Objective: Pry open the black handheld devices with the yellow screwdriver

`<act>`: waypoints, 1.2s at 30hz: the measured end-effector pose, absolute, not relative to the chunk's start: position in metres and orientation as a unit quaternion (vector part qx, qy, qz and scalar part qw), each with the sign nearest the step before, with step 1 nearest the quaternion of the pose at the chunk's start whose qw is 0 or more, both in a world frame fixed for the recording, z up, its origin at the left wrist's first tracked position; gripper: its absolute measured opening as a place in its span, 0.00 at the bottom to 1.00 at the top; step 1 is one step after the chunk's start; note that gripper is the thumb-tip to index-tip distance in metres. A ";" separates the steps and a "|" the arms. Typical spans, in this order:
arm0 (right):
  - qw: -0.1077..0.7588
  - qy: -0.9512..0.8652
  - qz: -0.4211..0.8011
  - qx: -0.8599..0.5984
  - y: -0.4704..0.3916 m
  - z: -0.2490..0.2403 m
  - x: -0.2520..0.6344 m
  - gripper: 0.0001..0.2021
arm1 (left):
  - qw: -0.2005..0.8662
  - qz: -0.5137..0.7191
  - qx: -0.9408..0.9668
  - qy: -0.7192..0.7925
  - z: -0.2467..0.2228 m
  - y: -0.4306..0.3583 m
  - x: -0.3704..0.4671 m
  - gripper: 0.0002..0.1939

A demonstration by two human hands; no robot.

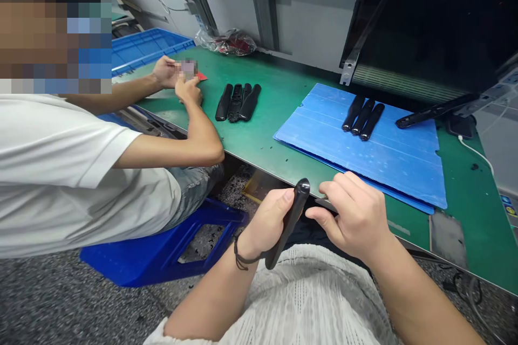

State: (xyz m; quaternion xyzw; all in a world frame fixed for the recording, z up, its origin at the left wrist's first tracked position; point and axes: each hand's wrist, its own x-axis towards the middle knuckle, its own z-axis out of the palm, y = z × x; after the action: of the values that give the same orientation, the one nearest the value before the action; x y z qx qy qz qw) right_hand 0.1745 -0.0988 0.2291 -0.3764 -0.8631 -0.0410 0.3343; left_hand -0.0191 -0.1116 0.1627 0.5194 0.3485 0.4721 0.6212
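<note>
"Where's the black handle (297, 210)?"
"Lower centre, left hand's (267, 222) fingers wrapped round it, thumb near its top."
"Right hand (358, 215)?"
"Just beside, curled closed on a thin grey tool (325, 203)."

Long black handle-shaped piece (288, 226): glossy, smooth plastic
Blue flat sheet (335, 137): smooth plastic
Speckled grey floor (52, 302): rough-looking
White patterned shirt (315, 296): textured cloth

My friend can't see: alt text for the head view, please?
The left hand grips a long, glossy black piece; the right hand holds a thin grey tool. Three similar black pieces lie on a blue sheet atop a green table; a white-shirted person sits at left.
</note>
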 end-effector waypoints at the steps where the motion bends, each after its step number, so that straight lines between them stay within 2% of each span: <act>1: 0.340 -0.860 -0.050 -0.377 -0.098 0.229 0.174 0.24 | 0.620 0.468 0.522 0.351 0.163 -0.112 -0.019 0.33; 3: 0.353 -0.856 -0.049 -0.374 -0.096 0.227 0.175 0.23 | 0.624 0.464 0.519 0.355 0.164 -0.112 -0.016 0.33; 5: 0.366 -0.854 -0.024 -0.370 -0.096 0.225 0.175 0.18 | 0.656 0.472 0.483 0.338 0.166 -0.112 -0.012 0.34; 8: 0.378 -0.845 0.061 -0.373 -0.101 0.218 0.175 0.07 | 0.746 0.485 0.355 0.287 0.172 -0.108 -0.005 0.34; 10: 0.388 -0.831 0.134 -0.376 -0.108 0.211 0.174 0.03 | 0.788 0.483 0.272 0.269 0.175 -0.105 -0.002 0.34; 16: 0.369 -0.804 0.279 -0.373 -0.141 0.191 0.167 0.01 | 0.808 0.484 0.157 0.298 0.186 -0.098 0.000 0.31; 18: 0.349 -0.794 0.329 -0.372 -0.154 0.186 0.164 0.06 | 0.781 0.516 0.122 0.329 0.189 -0.096 0.001 0.30; 22: 0.356 -0.757 0.373 -0.402 -0.173 0.176 0.158 0.08 | 0.686 0.624 0.057 0.371 0.187 -0.090 0.001 0.27; 25: 0.405 -0.716 0.356 -0.445 -0.175 0.175 0.157 0.06 | 0.614 0.665 0.118 0.409 0.177 -0.090 -0.003 0.23; 27: 0.423 -0.693 0.358 -0.460 -0.172 0.181 0.159 0.05 | 0.446 0.713 0.246 0.481 0.171 -0.095 -0.008 0.18; 29: 0.430 -0.683 0.366 -0.463 -0.167 0.192 0.163 0.04 | 0.171 0.732 0.407 0.519 0.168 -0.103 -0.014 0.22; 31: 0.421 -0.682 0.391 -0.453 -0.164 0.204 0.167 0.04 | -0.031 0.664 0.584 0.466 0.170 -0.111 -0.018 0.21; 32: 0.410 -0.682 0.410 -0.446 -0.163 0.209 0.169 0.03 | -0.066 0.614 0.665 0.420 0.172 -0.114 -0.020 0.17; 34: 0.376 -0.682 0.452 -0.435 -0.164 0.216 0.174 0.04 | -0.047 0.539 0.769 0.341 0.174 -0.118 -0.020 0.13; 36: 0.340 -0.695 0.460 -0.435 -0.165 0.219 0.181 0.11 | 0.007 0.528 0.784 0.327 0.173 -0.119 -0.019 0.15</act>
State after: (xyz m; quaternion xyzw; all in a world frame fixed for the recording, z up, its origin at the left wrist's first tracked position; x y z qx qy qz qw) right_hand 0.1811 -0.1649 0.2192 -0.4348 -0.6954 0.4599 0.3403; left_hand -0.0191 -0.1185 0.1728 0.7837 0.3271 0.5281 0.0066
